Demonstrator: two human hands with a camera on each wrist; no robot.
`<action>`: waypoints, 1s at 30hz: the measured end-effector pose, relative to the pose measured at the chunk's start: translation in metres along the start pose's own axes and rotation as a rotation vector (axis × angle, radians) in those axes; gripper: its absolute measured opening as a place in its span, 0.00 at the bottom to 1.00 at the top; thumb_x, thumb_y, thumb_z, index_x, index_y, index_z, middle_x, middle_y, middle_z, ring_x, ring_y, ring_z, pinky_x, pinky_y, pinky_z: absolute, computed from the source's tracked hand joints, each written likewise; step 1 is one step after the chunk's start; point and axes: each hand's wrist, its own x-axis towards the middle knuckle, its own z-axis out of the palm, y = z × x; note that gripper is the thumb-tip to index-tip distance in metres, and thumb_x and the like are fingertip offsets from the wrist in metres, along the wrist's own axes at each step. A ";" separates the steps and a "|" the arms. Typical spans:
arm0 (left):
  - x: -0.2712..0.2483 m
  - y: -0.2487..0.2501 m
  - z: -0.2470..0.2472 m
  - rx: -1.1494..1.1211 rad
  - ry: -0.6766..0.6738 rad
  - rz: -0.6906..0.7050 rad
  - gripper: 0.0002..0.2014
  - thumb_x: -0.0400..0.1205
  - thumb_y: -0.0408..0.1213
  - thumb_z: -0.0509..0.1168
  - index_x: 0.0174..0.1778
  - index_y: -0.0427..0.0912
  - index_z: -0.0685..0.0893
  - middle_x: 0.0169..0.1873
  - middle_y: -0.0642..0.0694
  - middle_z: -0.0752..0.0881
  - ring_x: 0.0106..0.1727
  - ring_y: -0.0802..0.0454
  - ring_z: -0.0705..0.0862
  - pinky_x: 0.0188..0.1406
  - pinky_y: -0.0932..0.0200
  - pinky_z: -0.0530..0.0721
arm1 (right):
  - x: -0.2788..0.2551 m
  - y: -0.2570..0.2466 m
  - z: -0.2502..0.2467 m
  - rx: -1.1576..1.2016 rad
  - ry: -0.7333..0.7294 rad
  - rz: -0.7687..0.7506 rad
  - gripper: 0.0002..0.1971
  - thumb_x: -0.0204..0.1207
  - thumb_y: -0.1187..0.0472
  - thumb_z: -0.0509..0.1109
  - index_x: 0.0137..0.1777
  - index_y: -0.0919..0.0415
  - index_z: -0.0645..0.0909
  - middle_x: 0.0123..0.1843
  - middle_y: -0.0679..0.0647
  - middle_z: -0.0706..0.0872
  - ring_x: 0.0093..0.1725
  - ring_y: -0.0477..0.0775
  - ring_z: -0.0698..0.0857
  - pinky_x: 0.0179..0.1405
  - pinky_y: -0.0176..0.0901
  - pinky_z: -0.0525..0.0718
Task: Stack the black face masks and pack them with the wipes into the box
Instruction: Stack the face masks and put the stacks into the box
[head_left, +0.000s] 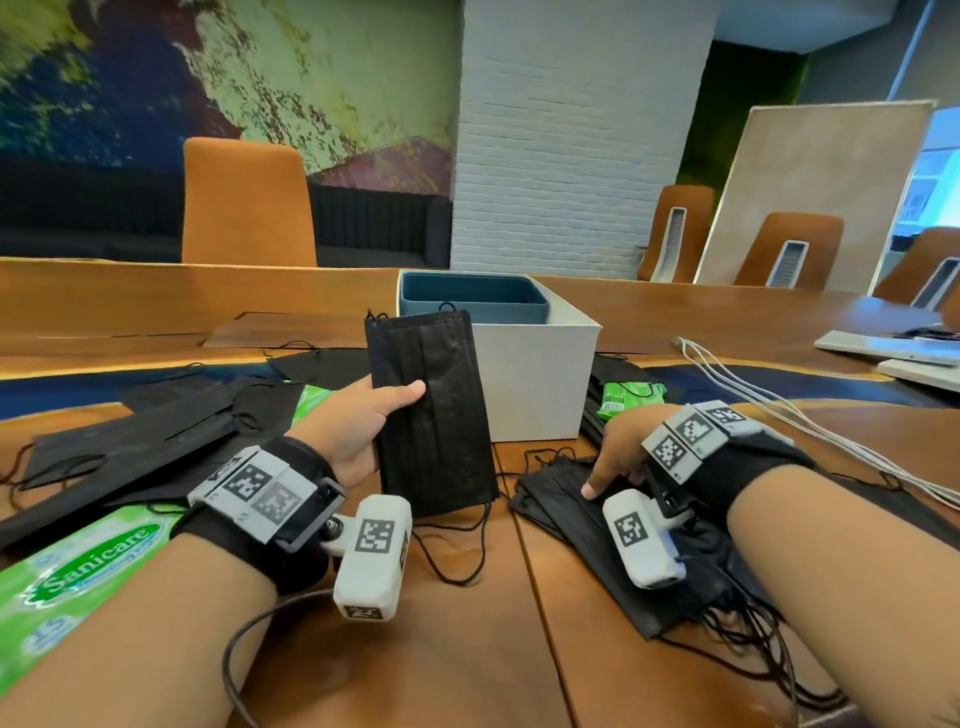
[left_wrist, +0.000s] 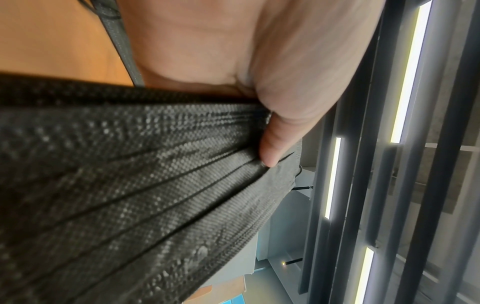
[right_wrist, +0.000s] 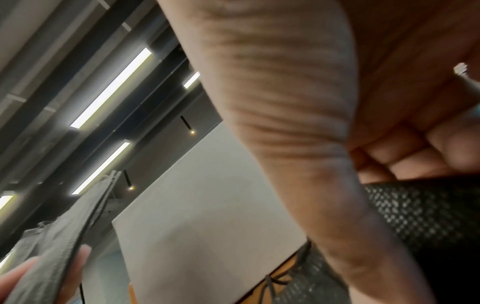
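Observation:
My left hand (head_left: 363, 421) holds one black face mask (head_left: 431, 410) upright in front of the white box (head_left: 535, 374), thumb across its front. The left wrist view shows the thumb (left_wrist: 272, 144) pressed on the pleated mask (left_wrist: 130, 185). My right hand (head_left: 618, 457) is down on a stack of black masks (head_left: 566, 514) lying right of centre, its thumb on top. In the right wrist view its fingers (right_wrist: 415, 154) curl at the edge of the stack (right_wrist: 415, 216). Green wipes packs lie at the near left (head_left: 78, 571) and right of the box (head_left: 628, 397).
A blue tray (head_left: 467, 299) sits inside the box. More black masks (head_left: 156, 441) lie spread over the left of the wooden table, partly over another green pack (head_left: 311, 400). White cables (head_left: 779, 415) run along the right. Orange chairs stand beyond the table.

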 end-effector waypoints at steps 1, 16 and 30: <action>0.000 0.000 0.000 0.002 -0.001 0.001 0.14 0.85 0.33 0.59 0.67 0.39 0.79 0.57 0.41 0.88 0.57 0.45 0.86 0.47 0.51 0.82 | 0.000 -0.001 -0.001 -0.017 -0.003 0.002 0.20 0.68 0.40 0.76 0.36 0.57 0.78 0.34 0.49 0.83 0.37 0.49 0.82 0.41 0.41 0.78; 0.000 0.000 -0.002 -0.025 0.002 0.002 0.16 0.85 0.32 0.59 0.69 0.39 0.79 0.58 0.40 0.88 0.58 0.44 0.86 0.43 0.52 0.82 | -0.030 0.026 -0.021 0.370 0.250 -0.156 0.06 0.76 0.55 0.72 0.51 0.54 0.86 0.32 0.50 0.81 0.27 0.43 0.79 0.17 0.29 0.73; -0.005 0.002 0.002 -0.047 -0.002 -0.021 0.10 0.86 0.31 0.58 0.59 0.42 0.82 0.52 0.42 0.89 0.52 0.47 0.87 0.41 0.53 0.82 | -0.059 0.000 -0.048 1.524 0.043 -0.782 0.18 0.85 0.70 0.53 0.72 0.70 0.71 0.66 0.67 0.82 0.63 0.61 0.84 0.58 0.53 0.86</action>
